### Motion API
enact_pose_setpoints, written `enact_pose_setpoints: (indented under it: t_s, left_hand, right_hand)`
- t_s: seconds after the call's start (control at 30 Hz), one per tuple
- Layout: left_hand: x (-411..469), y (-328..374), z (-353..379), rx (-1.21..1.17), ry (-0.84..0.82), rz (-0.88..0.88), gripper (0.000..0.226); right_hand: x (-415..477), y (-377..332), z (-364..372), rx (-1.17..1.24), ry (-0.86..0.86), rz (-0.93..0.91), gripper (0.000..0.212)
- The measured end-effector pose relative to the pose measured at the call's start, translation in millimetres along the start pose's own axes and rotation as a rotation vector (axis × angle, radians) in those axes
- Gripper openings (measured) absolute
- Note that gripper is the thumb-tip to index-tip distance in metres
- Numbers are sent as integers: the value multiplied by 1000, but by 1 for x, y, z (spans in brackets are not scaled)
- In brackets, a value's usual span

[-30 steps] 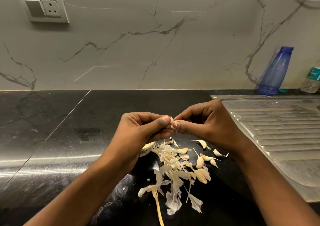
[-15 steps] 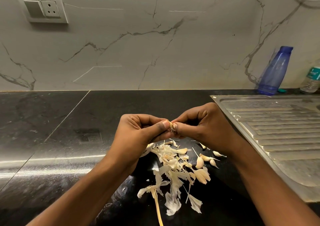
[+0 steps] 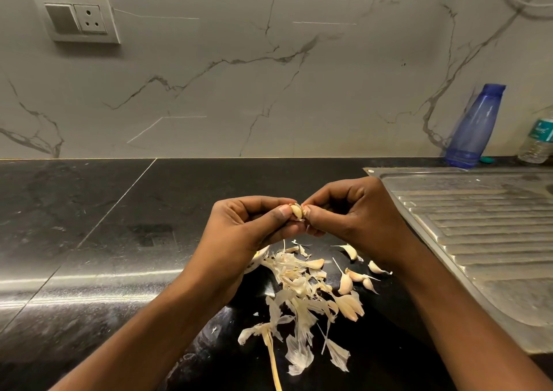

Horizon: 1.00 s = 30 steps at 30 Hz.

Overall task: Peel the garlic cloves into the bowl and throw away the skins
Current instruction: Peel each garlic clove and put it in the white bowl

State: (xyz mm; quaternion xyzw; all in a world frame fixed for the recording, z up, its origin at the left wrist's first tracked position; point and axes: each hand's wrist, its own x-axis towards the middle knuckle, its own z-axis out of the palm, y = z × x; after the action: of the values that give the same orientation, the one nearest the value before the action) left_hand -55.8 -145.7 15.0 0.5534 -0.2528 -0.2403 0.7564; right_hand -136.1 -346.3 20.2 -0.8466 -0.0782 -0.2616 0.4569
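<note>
Pinching one garlic clove (image 3: 296, 211), left hand (image 3: 248, 229) meets right hand (image 3: 356, 211).

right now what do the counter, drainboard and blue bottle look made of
Counter: polished black stone, probably granite; glossy light streaks and a straight seam. Drainboard: stainless steel by the look, with a dull satin sheen and pressed ribs. Blue bottle: probably plastic, with a see-through blue tint.

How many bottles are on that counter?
2: a blue bottle at the back, behind the steel drainboard, and a clear water bottle to its right, cut off by the frame edge.
</note>
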Motion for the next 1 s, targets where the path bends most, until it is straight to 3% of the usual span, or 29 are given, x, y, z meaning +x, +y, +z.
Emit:
enact_pose_setpoints:
  t_s: [0.3, 0.7, 1.0]
  left_hand:
    - [0, 0, -1, 69, 17, 16, 21]
    - [1, -3, -4, 140, 12, 34, 28]
    - [1, -1, -3, 121, 13, 19, 28]
  right_hand:
    - [-2, 1, -4, 36, -53, 24, 11]
    - [0, -1, -4, 14, -92, 58, 22]
    - [0, 0, 0, -14, -54, 35, 24]
